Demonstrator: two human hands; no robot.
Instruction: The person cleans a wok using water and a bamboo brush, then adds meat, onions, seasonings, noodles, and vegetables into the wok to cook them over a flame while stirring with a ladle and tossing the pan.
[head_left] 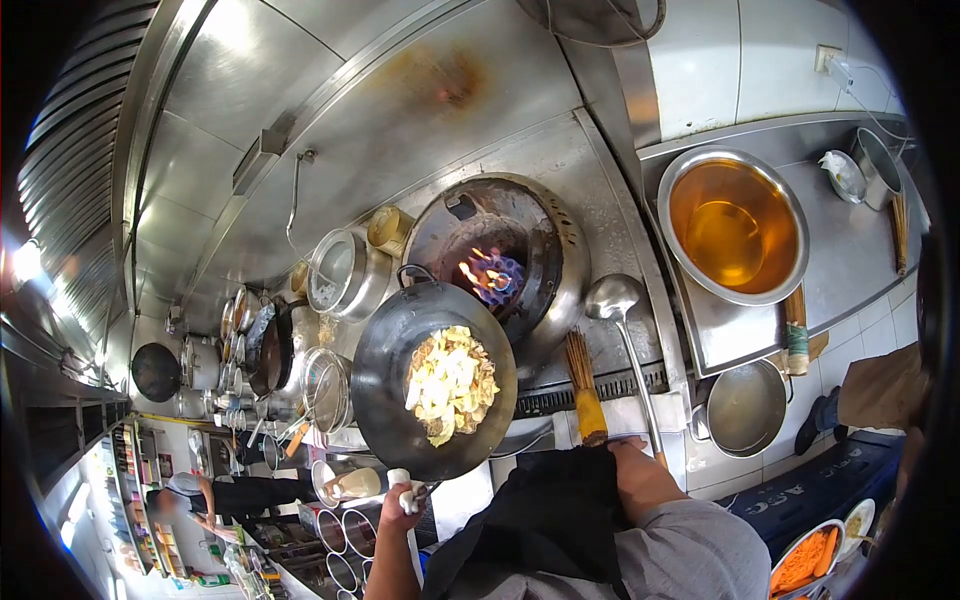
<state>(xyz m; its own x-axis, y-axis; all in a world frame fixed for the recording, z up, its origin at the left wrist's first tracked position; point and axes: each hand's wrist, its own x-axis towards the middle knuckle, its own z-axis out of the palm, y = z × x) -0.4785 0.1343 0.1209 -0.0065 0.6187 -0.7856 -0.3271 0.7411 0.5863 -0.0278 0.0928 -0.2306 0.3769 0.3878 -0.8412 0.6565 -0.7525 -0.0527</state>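
Note:
A dark wok [385, 350] with a loop handle at its far rim holds pale yellow-green sliced food [450, 385]. My left hand [402, 503] is closed on the wok's near handle, with white cloth at the grip. The wok is tilted beside the round burner [565, 250], where flames [492, 275] show. Near the counter's front edge is my right hand [628, 443], its fingers mostly hidden by my body. It is close to a bamboo brush [582, 385] with a yellow handle and to a steel ladle [613, 297], whose long handle reaches down beside it.
A large steel bowl of amber liquid [735, 225] stands at right, above a metal pot [747, 408]. Steel pots [345, 275] and strainers [325, 388] crowd the left. Another person [240, 495] stands at lower left. Orange food [805, 560] sits in a container at lower right.

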